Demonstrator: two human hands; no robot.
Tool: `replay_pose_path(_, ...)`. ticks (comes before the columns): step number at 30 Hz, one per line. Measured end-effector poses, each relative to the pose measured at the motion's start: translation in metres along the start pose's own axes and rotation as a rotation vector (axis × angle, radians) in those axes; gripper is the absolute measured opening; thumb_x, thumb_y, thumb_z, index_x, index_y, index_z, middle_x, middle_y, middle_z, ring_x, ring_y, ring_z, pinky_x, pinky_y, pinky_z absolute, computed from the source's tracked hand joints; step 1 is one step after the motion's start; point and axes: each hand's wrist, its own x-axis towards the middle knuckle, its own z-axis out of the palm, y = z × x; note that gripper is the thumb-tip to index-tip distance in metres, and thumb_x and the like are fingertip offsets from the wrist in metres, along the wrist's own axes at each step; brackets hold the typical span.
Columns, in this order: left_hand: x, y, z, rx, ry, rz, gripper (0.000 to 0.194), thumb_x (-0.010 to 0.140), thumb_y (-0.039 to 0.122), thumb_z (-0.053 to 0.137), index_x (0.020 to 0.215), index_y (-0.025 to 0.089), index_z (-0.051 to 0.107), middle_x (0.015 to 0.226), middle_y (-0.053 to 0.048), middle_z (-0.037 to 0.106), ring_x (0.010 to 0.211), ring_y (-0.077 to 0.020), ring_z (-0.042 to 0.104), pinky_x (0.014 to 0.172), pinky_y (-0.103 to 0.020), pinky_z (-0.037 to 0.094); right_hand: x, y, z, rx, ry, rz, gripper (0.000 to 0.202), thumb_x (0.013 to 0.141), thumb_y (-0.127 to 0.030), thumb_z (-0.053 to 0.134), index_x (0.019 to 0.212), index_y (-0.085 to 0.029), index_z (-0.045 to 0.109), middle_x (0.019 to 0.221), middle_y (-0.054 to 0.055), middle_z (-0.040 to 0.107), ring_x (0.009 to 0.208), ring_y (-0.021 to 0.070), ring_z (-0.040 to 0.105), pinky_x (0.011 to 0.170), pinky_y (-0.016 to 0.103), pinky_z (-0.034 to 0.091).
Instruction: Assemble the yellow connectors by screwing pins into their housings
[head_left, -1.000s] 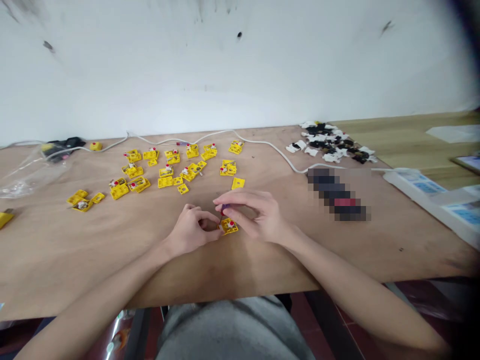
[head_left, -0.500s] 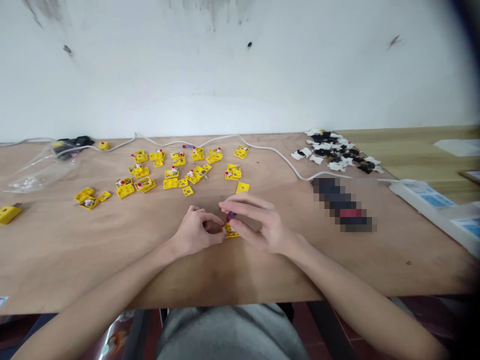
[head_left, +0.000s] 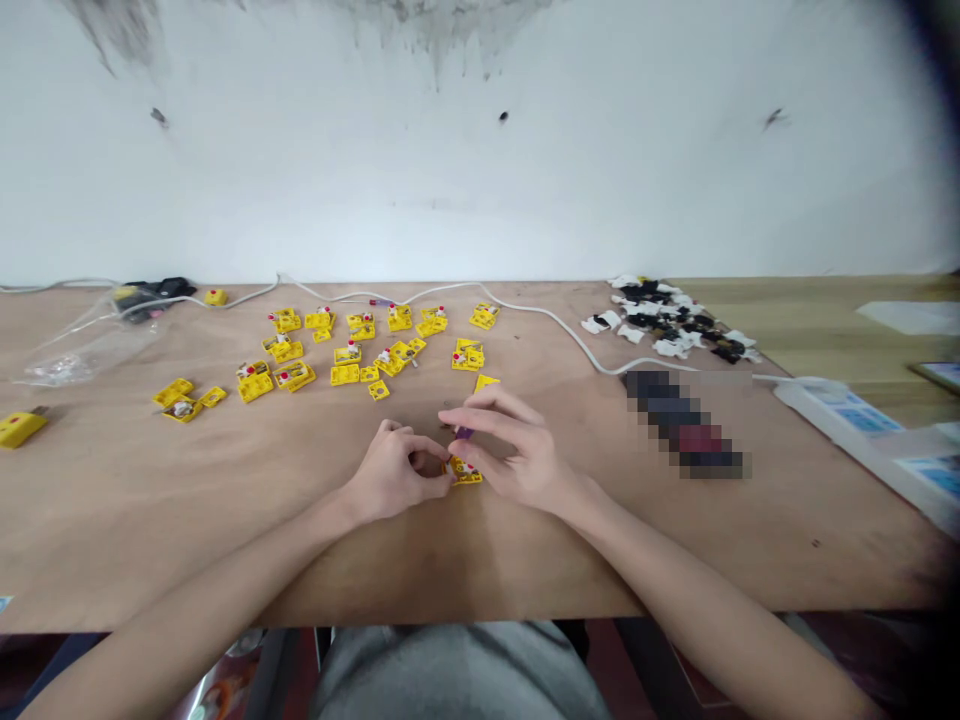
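Note:
Near the middle of the table, my left hand (head_left: 397, 472) pinches the left edge of a small open yellow case (head_left: 469, 476) with little parts inside. My right hand (head_left: 517, 445) is above the case's right side, its fingers closed on a small purple-handled tool (head_left: 463, 433). The tool points down toward the case; its tip is too small to make out. A flat yellow piece (head_left: 486, 382) lies just beyond my right hand, partly covered by the fingers.
Several open yellow cases (head_left: 345, 374) with red and white parts spread over the wooden table (head_left: 187, 520). A white cable (head_left: 559, 318) runs behind them. Black and white scraps (head_left: 667, 315), a blurred dark object (head_left: 682, 425) and a power strip (head_left: 847, 410) are at right.
The view has tilted up slightly, so the table sits lower in the picture. My right fingers have come down a little around the purple tool; both hands keep their holds.

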Motion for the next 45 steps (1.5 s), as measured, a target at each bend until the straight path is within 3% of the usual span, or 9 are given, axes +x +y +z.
replay_pose_path(6, -0.0001, 0.0, -0.0003, -0.023, -0.008, -0.018, 0.013, 0.072, 0.032, 0.076, 0.083, 0.024, 0.076, 0.054, 0.009, 0.052, 0.058, -0.0098, 0.049, 0.087, -0.035, 0.032, -0.0008, -0.0002, -0.0005, -0.004, 0.031, 0.044, 0.036, 0.091, -0.011, 0.065, 0.124, -0.025, 0.067, 0.097, 0.005, 0.067, 0.086, 0.0159, 0.065, 0.08, 0.033, 0.056)
replay_pose_path(11, -0.0002, 0.0008, -0.0012, -0.022, -0.023, -0.011, 0.011, 0.075, 0.032, 0.073, 0.082, 0.024, 0.075, 0.053, 0.009, 0.052, 0.058, -0.0095, 0.049, 0.088, -0.035, 0.032, 0.0019, -0.003, 0.0003, 0.049, -0.046, 0.077, 0.04, 0.096, -0.01, 0.055, 0.134, -0.023, 0.059, 0.106, 0.008, 0.068, 0.092, 0.0164, 0.067, 0.083, 0.035, 0.057)
replay_pose_path(14, 0.0, -0.0006, -0.0001, 0.006, -0.019, 0.006, 0.011, 0.074, 0.033, 0.073, 0.077, 0.022, 0.074, 0.054, 0.008, 0.052, 0.059, -0.0097, 0.049, 0.084, -0.034, 0.032, 0.004, -0.0041, 0.002, -0.002, 0.003, 0.017, 0.028, 0.092, -0.014, 0.065, 0.118, -0.023, 0.068, 0.094, 0.005, 0.07, 0.083, 0.0159, 0.066, 0.076, 0.032, 0.058)
replay_pose_path(19, 0.0004, -0.0031, 0.0018, 0.024, -0.009, 0.029, 0.011, 0.075, 0.034, 0.072, 0.08, 0.024, 0.074, 0.057, 0.008, 0.056, 0.059, -0.0098, 0.049, 0.084, -0.034, 0.031, 0.005, -0.0068, 0.0006, 0.04, -0.093, 0.026, 0.033, 0.096, -0.011, 0.055, 0.127, -0.02, 0.063, 0.107, 0.009, 0.071, 0.095, 0.0176, 0.068, 0.083, 0.034, 0.058)
replay_pose_path(25, 0.0006, 0.0015, -0.002, 0.008, -0.028, -0.006, 0.013, 0.074, 0.034, 0.074, 0.078, 0.022, 0.074, 0.055, 0.008, 0.054, 0.057, -0.0093, 0.048, 0.082, -0.033, 0.033, 0.0032, -0.0035, -0.0033, -0.07, -0.019, 0.052, 0.017, 0.087, -0.017, 0.073, 0.103, -0.02, 0.068, 0.087, 0.004, 0.069, 0.077, 0.0155, 0.065, 0.074, 0.031, 0.056)
replay_pose_path(30, 0.0003, 0.003, -0.0029, 0.0, -0.042, -0.008, 0.01, 0.076, 0.031, 0.073, 0.081, 0.023, 0.075, 0.053, 0.009, 0.054, 0.055, -0.0079, 0.047, 0.086, -0.033, 0.033, -0.0004, -0.002, -0.0005, 0.044, -0.081, 0.109, 0.036, 0.096, -0.014, 0.057, 0.132, -0.02, 0.058, 0.108, 0.009, 0.071, 0.091, 0.0163, 0.07, 0.081, 0.033, 0.059)
replay_pose_path(35, 0.0001, -0.0002, -0.0011, 0.014, -0.028, 0.026, 0.011, 0.075, 0.032, 0.073, 0.076, 0.022, 0.073, 0.054, 0.009, 0.053, 0.056, -0.0077, 0.047, 0.083, -0.031, 0.032, 0.0002, -0.0032, 0.0005, -0.013, -0.023, -0.007, 0.026, 0.087, -0.015, 0.072, 0.112, -0.021, 0.068, 0.094, 0.005, 0.073, 0.082, 0.0164, 0.07, 0.075, 0.03, 0.059)
replay_pose_path(39, 0.0003, -0.0004, -0.0007, 0.013, -0.022, 0.019, 0.011, 0.075, 0.032, 0.073, 0.075, 0.021, 0.073, 0.055, 0.008, 0.055, 0.058, -0.0092, 0.048, 0.085, -0.032, 0.033, 0.0027, -0.0055, -0.0014, 0.008, -0.085, 0.029, 0.038, 0.094, -0.01, 0.059, 0.13, -0.022, 0.061, 0.108, 0.008, 0.073, 0.094, 0.0177, 0.071, 0.083, 0.033, 0.06)
replay_pose_path(45, -0.0002, 0.004, -0.0037, -0.042, -0.036, -0.02, 0.01, 0.073, 0.03, 0.074, 0.078, 0.021, 0.074, 0.054, 0.009, 0.051, 0.057, -0.0085, 0.048, 0.089, -0.033, 0.034, 0.0038, -0.0059, -0.0045, -0.054, -0.075, 0.006, 0.028, 0.092, -0.013, 0.064, 0.119, -0.021, 0.068, 0.098, 0.007, 0.072, 0.085, 0.0168, 0.069, 0.075, 0.031, 0.059)
